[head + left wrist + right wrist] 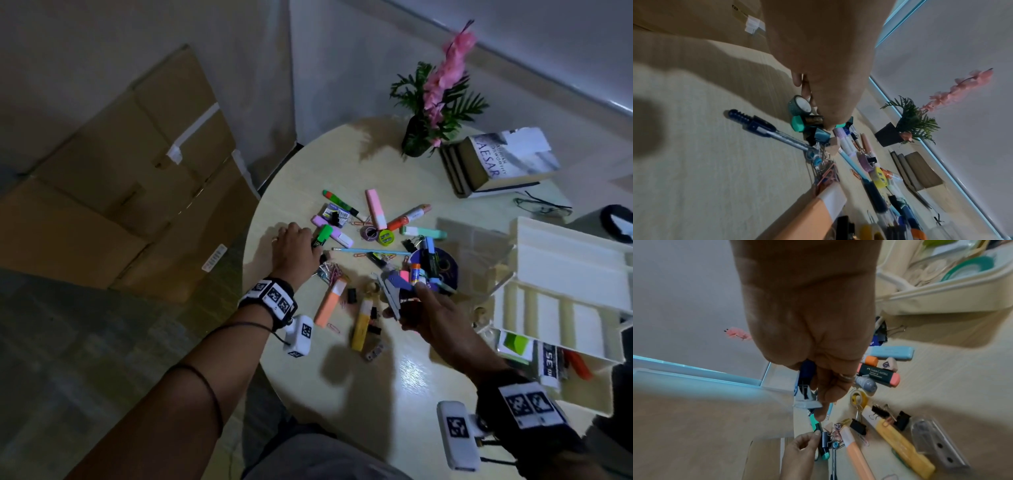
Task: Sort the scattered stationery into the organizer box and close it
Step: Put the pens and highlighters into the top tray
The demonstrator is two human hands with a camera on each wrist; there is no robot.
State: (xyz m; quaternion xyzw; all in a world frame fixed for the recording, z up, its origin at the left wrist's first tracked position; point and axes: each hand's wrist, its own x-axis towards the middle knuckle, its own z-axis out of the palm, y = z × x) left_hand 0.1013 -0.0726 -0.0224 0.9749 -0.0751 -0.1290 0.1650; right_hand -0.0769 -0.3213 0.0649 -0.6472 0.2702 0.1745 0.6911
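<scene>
Barely begun, by the look of it: organizer box (568, 260) open, well off to the far side of the right hand (435, 315), with only a few pieces in its near compartments. Most stationery still scattered on the table (394, 377).

Right-hand fingers curled round a stapler (394, 291), lifted above the pile. Left hand (294, 250) down at the pile's edge, fingertips pinching a green highlighter (320, 236).

Just beyond the left fingertips: binder clip (819, 134), tangled paper clips (826, 177), a blue pen (764, 129). Below the right fingers: orange (330, 301) and yellow (362, 325) highlighters, more clips. Likely slow part: loose clips. Potted plant (431, 113) and books (496, 164) farther off, clear of the path.
</scene>
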